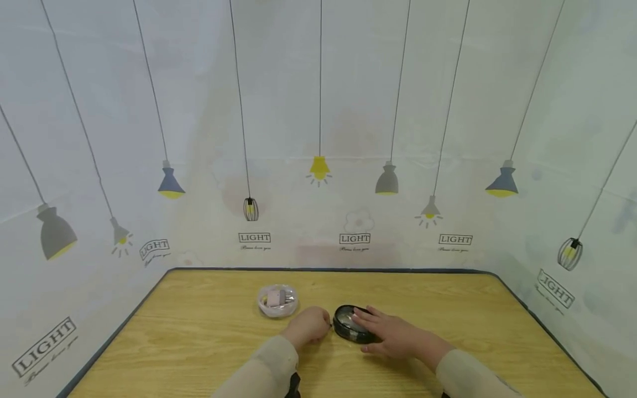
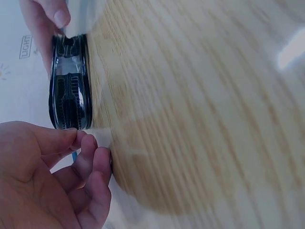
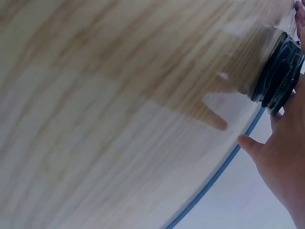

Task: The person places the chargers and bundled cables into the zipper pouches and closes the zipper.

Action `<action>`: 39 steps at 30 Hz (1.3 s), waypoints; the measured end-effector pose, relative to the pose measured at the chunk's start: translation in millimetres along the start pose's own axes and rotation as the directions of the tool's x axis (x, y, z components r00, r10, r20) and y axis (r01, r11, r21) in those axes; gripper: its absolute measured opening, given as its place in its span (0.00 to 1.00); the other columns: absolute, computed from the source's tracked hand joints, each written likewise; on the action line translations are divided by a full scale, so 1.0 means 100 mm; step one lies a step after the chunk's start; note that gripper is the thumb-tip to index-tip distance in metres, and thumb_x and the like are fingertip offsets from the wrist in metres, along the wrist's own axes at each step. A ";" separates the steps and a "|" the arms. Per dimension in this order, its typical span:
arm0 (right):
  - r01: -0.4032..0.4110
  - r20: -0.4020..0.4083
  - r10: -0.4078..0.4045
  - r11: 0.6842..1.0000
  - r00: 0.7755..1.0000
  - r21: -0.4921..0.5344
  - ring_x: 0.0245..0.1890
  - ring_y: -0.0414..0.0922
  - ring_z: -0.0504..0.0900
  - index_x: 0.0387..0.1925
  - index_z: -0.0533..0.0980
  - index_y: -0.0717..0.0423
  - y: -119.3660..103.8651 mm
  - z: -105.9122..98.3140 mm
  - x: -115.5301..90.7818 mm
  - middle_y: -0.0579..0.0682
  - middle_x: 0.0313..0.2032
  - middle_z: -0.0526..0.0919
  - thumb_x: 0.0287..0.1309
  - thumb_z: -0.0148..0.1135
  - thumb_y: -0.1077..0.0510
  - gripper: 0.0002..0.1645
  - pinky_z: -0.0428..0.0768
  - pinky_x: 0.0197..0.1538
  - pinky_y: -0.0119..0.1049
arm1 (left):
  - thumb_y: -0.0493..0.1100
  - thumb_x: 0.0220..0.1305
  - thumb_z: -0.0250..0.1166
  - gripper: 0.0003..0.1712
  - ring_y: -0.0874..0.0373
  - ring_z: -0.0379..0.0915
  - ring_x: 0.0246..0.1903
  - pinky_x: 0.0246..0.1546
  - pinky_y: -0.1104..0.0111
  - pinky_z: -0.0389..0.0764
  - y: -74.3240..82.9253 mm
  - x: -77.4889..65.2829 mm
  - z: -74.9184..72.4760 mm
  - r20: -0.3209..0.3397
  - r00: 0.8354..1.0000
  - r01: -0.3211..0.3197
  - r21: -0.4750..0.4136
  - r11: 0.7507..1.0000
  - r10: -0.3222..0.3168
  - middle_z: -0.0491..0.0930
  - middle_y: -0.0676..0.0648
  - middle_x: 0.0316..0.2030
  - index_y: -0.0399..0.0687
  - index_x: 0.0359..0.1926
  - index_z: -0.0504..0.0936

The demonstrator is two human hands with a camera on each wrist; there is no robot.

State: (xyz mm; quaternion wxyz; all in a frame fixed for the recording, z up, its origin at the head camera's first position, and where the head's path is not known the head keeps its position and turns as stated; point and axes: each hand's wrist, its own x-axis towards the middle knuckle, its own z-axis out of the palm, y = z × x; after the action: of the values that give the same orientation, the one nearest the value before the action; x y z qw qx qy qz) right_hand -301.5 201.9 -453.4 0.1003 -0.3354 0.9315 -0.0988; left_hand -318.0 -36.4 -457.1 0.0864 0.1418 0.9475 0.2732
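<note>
A round black reel (image 1: 354, 325) with a pale, shiny middle lies on the wooden table. From the side, the left wrist view shows its black rims and a dark, textured band (image 2: 70, 102) between them. My left hand (image 1: 309, 325) is at its left edge, thumb and forefinger pinched together there. Whatever small part those fingertips hold is mostly hidden. Across the reel's right side and top rests my right hand (image 1: 395, 334), fingers extended and thumb spread away. In the right wrist view the reel (image 3: 279, 71) sits under that hand (image 3: 281, 157).
Left of the reel, behind my left hand, is a clear round container (image 1: 269, 313) with a pale plug (image 1: 276, 298) in it. The wooden table (image 1: 209, 315) has a dark edge and meets walls (image 1: 298, 110) printed with hanging lamps.
</note>
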 end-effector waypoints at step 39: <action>0.210 -0.017 -0.225 0.932 0.974 -0.295 0.74 0.52 0.47 0.76 0.51 0.41 0.17 0.05 0.05 0.45 0.75 0.49 0.74 0.33 0.36 0.35 0.56 0.67 0.60 | 0.32 0.54 0.59 0.05 0.60 0.67 0.16 0.18 0.70 0.67 0.04 0.26 -0.05 0.024 1.000 -0.015 0.034 0.999 0.014 0.74 0.50 0.19 0.43 0.26 0.79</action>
State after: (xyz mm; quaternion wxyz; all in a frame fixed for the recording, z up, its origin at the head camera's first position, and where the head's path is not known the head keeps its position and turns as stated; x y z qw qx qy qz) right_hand -314.8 211.0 -463.1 0.0149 -0.4450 0.8952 0.0207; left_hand -342.5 -27.4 -452.4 0.0933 0.1532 0.9500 0.2558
